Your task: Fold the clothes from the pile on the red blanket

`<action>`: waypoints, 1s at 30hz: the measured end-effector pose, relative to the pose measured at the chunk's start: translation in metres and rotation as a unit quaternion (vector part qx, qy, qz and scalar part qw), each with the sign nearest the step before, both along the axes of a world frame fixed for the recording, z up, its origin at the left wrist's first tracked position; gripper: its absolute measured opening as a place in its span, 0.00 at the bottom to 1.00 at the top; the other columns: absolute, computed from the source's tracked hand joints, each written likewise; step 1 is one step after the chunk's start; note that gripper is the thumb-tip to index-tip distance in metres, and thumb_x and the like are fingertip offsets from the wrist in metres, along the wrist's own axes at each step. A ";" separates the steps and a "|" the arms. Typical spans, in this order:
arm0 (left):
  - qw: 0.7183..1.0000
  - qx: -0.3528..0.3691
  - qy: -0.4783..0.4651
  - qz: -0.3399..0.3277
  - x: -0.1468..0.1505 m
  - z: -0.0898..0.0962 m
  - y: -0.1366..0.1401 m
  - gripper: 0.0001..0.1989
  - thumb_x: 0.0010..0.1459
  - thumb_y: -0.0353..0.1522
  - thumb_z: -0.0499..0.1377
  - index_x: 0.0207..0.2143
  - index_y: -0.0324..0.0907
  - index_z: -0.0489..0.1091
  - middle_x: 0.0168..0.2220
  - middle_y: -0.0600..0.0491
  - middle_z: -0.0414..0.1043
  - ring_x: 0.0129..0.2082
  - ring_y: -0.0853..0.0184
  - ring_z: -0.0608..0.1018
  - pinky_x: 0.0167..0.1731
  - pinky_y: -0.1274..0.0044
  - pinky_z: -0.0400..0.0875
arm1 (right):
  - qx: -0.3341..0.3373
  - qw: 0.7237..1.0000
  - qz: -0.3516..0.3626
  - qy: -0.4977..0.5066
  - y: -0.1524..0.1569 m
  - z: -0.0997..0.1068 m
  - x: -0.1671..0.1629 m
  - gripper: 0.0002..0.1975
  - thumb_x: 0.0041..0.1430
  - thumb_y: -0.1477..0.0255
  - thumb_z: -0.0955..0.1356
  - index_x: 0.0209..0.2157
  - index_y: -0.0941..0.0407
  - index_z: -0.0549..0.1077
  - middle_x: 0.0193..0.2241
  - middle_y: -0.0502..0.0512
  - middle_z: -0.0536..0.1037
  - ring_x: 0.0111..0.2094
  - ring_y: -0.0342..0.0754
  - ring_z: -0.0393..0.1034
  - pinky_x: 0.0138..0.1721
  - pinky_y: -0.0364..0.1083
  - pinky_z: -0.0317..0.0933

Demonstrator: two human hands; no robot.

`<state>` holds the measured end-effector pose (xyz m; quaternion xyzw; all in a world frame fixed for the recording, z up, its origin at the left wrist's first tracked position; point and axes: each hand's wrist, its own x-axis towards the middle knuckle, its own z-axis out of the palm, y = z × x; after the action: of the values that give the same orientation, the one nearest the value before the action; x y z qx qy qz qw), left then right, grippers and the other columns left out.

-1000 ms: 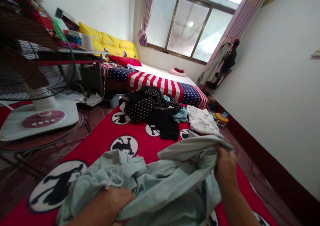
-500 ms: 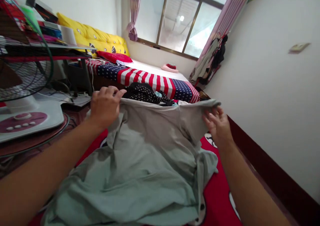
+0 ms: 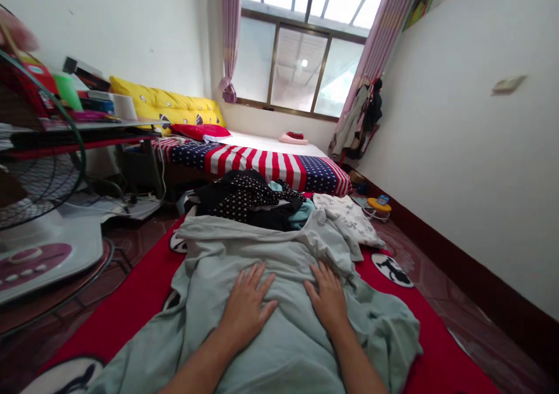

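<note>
Right now you are pressing both palms flat on the pale green crumpled cotton garment point(image 3: 279, 336), which is lying spread over the red patterned mat point(image 3: 131, 306) close to you. Your left hand point(image 3: 248, 308) is resting open with fingers fanned, and your right hand point(image 3: 327, 298) is lying open just beside it, both touching the cloth and gripping nothing. Just beyond the garment's far edge, a heap of dark polka-dot clothes point(image 3: 244, 199) is sitting, with a white printed cloth point(image 3: 349, 219) to its right. Farther off, the striped and starred bed point(image 3: 271, 164) is standing under the window.
</note>
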<state>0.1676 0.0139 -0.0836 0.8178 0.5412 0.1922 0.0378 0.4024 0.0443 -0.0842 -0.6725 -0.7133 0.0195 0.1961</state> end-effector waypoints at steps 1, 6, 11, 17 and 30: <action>1.000 0.007 0.006 0.001 0.000 -0.002 0.001 0.28 0.61 0.43 0.54 0.63 0.51 0.57 0.67 0.47 0.51 0.66 0.53 0.55 0.62 0.56 0.50 | 0.002 1.000 0.000 -0.004 0.001 0.001 0.000 0.25 0.62 0.64 0.61 0.59 0.56 0.65 0.63 0.60 0.60 0.65 0.58 0.50 0.62 0.58 0.48; 0.999 0.027 0.030 -0.002 0.001 -0.006 0.003 0.28 0.63 0.42 0.52 0.64 0.52 0.55 0.67 0.48 0.50 0.66 0.54 0.54 0.61 0.55 0.51 | 0.013 1.000 -0.001 0.001 0.001 0.001 -0.001 0.25 0.61 0.64 0.62 0.58 0.56 0.66 0.63 0.58 0.60 0.64 0.56 0.51 0.62 0.57 0.47; 0.999 0.026 0.040 -0.002 0.000 -0.009 0.005 0.28 0.63 0.42 0.51 0.64 0.51 0.54 0.67 0.48 0.48 0.66 0.53 0.54 0.62 0.55 0.50 | 0.012 1.000 0.002 0.014 0.000 0.000 0.000 0.25 0.60 0.64 0.62 0.58 0.55 0.67 0.63 0.58 0.61 0.64 0.56 0.51 0.62 0.57 0.47; 0.999 0.020 0.032 0.001 0.002 -0.008 0.003 0.28 0.63 0.41 0.51 0.65 0.51 0.53 0.67 0.47 0.49 0.66 0.53 0.53 0.62 0.55 0.49 | 0.010 1.000 0.009 0.015 0.000 -0.001 0.001 0.25 0.60 0.63 0.62 0.58 0.53 0.66 0.63 0.57 0.60 0.65 0.56 0.51 0.62 0.57 0.46; 0.989 -0.006 0.054 -0.136 0.010 0.009 -0.005 0.23 0.65 0.43 0.48 0.63 0.60 0.54 0.67 0.56 0.49 0.67 0.57 0.52 0.62 0.55 0.46 | 0.027 0.997 0.036 0.055 -0.002 0.003 0.001 0.22 0.58 0.67 0.66 0.54 0.54 0.70 0.61 0.60 0.64 0.63 0.56 0.54 0.62 0.58 0.47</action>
<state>0.1775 0.0090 -0.0742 0.8927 0.4274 0.1377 0.0393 0.4030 0.0425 -0.0809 -0.6385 -0.7257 0.0440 0.2525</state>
